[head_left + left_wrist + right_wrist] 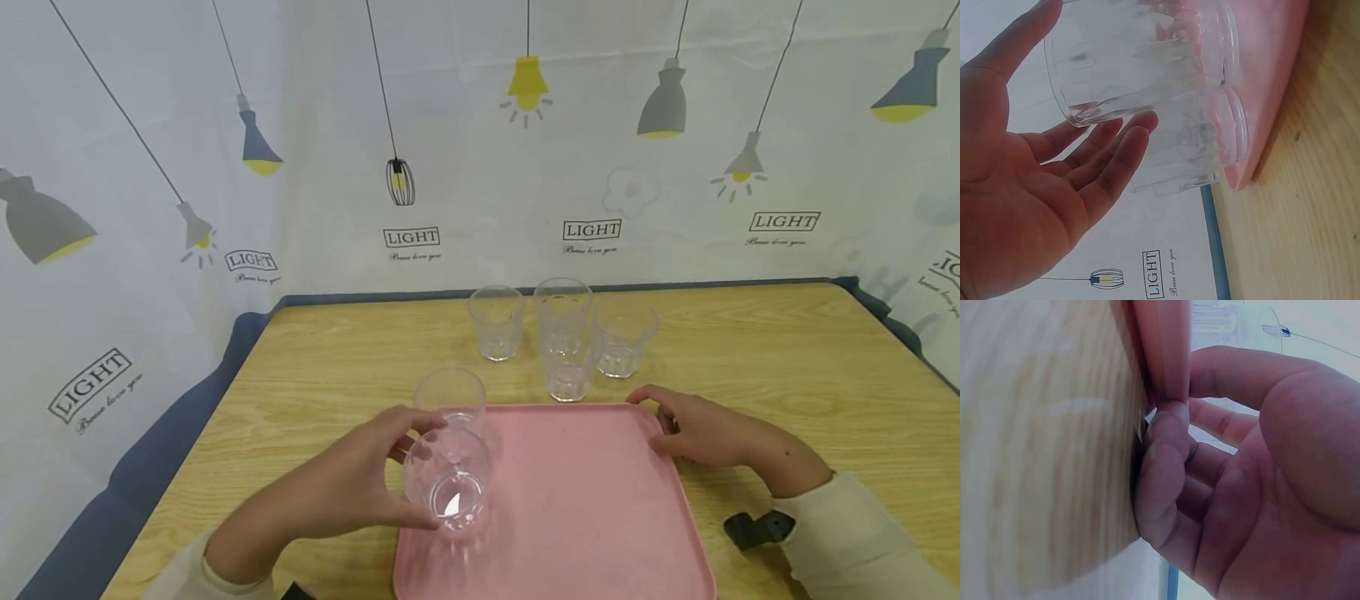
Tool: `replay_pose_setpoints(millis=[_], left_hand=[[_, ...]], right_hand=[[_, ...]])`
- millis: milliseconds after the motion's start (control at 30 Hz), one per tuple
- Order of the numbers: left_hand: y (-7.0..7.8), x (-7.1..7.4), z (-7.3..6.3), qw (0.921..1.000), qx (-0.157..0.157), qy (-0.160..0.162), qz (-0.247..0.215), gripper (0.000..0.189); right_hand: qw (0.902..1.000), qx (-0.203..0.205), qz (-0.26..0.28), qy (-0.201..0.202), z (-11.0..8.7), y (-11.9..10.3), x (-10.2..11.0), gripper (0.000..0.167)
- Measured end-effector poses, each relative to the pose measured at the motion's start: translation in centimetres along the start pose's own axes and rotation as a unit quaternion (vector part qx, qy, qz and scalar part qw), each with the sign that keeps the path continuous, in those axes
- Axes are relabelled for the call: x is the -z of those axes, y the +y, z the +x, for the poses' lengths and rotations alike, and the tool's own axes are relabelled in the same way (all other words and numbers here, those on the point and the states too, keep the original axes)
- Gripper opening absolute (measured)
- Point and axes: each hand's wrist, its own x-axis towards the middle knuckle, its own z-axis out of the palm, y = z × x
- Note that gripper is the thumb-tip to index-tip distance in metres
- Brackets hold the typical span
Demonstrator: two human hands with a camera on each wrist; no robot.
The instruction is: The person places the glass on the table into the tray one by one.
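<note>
My left hand (352, 479) curves round a clear drinking glass (459, 508), thumb on the near side and fingers on the far side. This glass stands upright at the left of a pink tray (585, 500). In the left wrist view, the fingertips (1138, 128) lie right at the glass wall, with a gap between palm and glass. A second clear glass (450, 387) stands just behind, at the tray's far left corner. My right hand (701, 429) grips the tray at its far right corner, and the right wrist view shows thumb and fingers at the tray edge (1166, 350).
Several more clear glasses (497, 325) stand upright in a group on the wooden table (360, 333), beyond the tray's far edge. Behind the table hangs a white cloth (480, 200) printed with lamps. A dark strap (757, 529) sits by the right sleeve.
</note>
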Motion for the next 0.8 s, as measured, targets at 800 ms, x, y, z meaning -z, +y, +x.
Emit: replay_pose_setpoints(millis=[800], left_hand=[[-1.2, -0.6, -0.3, 0.9998, -0.002, -0.02, -0.002, 0.087]], right_hand=[[1.0, 0.0, -0.001, 0.002, 0.0, 0.2, 0.0, 0.053]])
